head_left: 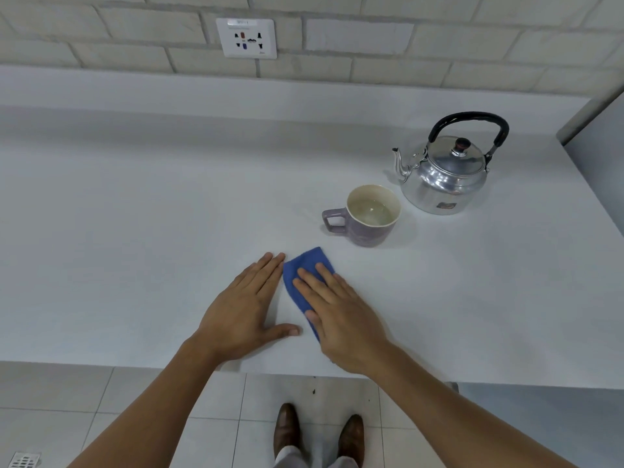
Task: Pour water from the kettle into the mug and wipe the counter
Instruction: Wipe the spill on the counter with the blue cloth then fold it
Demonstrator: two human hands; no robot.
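A shiny metal kettle [445,177] with a black arched handle stands at the back right of the white counter [135,214], spout pointing left. Just in front and left of it sits a purple mug [369,216] with a cream inside, water in it, handle to the left. A folded blue cloth [300,275] lies near the counter's front edge. My right hand [341,315] lies flat on top of the cloth, fingers spread, covering its right part. My left hand [244,309] rests flat on the bare counter beside the cloth, fingertips touching its left edge.
A wall socket plate [246,38] sits on the tiled wall behind the counter. A grey panel [597,146] rises at the counter's right end. Below the front edge are a tiled floor, my brown shoes [319,434] and a floor drain [23,461].
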